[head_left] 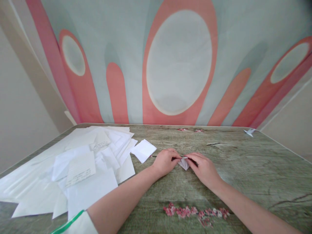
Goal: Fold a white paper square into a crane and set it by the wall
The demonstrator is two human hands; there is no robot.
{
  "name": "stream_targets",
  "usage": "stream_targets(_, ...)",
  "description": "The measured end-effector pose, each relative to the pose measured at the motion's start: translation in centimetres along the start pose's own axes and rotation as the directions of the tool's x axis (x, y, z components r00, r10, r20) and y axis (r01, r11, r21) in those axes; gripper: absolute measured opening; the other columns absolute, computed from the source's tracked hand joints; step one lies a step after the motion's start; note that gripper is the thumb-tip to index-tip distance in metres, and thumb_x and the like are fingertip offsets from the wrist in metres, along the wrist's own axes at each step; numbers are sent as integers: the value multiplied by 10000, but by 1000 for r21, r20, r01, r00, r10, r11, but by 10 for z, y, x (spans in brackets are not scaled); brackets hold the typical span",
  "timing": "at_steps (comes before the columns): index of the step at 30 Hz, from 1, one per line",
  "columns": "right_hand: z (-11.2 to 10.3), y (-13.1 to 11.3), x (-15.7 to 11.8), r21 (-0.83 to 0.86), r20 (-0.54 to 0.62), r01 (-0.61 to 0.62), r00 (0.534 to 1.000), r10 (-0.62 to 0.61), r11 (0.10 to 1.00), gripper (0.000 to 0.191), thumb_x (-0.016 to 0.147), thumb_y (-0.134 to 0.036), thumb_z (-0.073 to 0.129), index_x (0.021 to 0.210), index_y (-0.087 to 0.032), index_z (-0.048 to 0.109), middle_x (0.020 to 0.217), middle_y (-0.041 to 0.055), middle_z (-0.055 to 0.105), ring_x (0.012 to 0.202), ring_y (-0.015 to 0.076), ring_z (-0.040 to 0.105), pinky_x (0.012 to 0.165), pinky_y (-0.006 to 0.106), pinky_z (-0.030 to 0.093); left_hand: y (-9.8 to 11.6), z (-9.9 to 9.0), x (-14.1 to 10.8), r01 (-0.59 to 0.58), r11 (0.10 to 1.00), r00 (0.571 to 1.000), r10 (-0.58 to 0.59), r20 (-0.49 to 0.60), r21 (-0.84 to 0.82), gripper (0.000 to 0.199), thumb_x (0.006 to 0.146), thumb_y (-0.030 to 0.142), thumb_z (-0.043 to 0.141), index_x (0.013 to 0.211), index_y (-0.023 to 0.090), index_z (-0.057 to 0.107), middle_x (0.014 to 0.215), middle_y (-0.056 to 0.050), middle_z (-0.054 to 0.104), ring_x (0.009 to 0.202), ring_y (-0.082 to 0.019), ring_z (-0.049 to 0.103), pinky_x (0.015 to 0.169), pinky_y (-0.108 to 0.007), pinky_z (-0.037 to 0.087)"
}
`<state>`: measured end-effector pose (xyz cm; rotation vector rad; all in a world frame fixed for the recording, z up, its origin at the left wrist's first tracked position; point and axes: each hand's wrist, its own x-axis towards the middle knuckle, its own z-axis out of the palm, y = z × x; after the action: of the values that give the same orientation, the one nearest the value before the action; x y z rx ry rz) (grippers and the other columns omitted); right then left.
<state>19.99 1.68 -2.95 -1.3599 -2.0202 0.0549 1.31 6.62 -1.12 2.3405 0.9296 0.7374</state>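
Left hand (165,162) of mine is pinching one upper side of the small folded paper (184,163) between thumb and fingers, and my right hand (204,169) is pinching the other side. The paper is sitting between my two hands, just in front of me, with its point facing toward my body. I am probably gripping both sides so that the layers are staying even – one hand alone would be letting them slip. My forearms are coming in from both sides, so I am leaving the middle of the paper visible to me.

The white paper squares (143,150) are lying just beyond my left hand, perhaps for easy reach. Farther left, the large loose sheets (92,191) are spreading over the table (146,208) – apart from my fingers, so they are not disturbing me. Near the far right corner, a small pale paper piece (249,132) is resting, well apart.
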Motion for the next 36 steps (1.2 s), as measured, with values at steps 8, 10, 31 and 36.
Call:
stream_targets(8, 3, 7, 4, 211, 39, -84, 996, 78, 974, 181, 820, -216, 529, 921, -216, 680, 872, 42, 685, 795, 185, 634, 710, 315, 502, -1, 0, 2, 32, 998, 999, -31, 19, -51, 161, 784, 219, 579, 866, 231, 718, 864, -10, 680, 838, -156, 600, 791, -245, 451)
stream_targets(10, 3, 8, 5, 239, 42, -80, 997, 72, 968, 195, 825, -218, 523, 925, -226, 689, 877, 42, 690, 789, 185, 641, 710, 317, 509, 0, 0, 3, 56, 997, 998, -55, 18, -52, 152, 781, 231, 590, 861, 239, 719, 866, -5, 681, 837, -155, 601, 791, -244, 451)
stream_targets(31, 0, 11, 3, 269, 91, -60, 995, 37, 961, 226, 852, -232, 505, 971, -252, 696, 947, 45, 690, 818, 186, 648, 735, 321, 523, -1, 7, 5, 106, 992, 993, -108, -35, -68, 110, 731, 262, 633, 784, 236, 726, 792, 9, 689, 777, -151, 606, 746, -236, 454)
stream_targets(36, 0, 12, 2, 284, 98, -69, 994, 43, 956, 236, 852, -208, 498, 976, -252, 694, 944, 42, 686, 820, 181, 640, 734, 315, 513, -1, 10, 4, 130, 989, 990, -133, -50, -66, 114, 722, 245, 628, 769, 223, 730, 776, 8, 688, 752, -147, 607, 735, -235, 458)
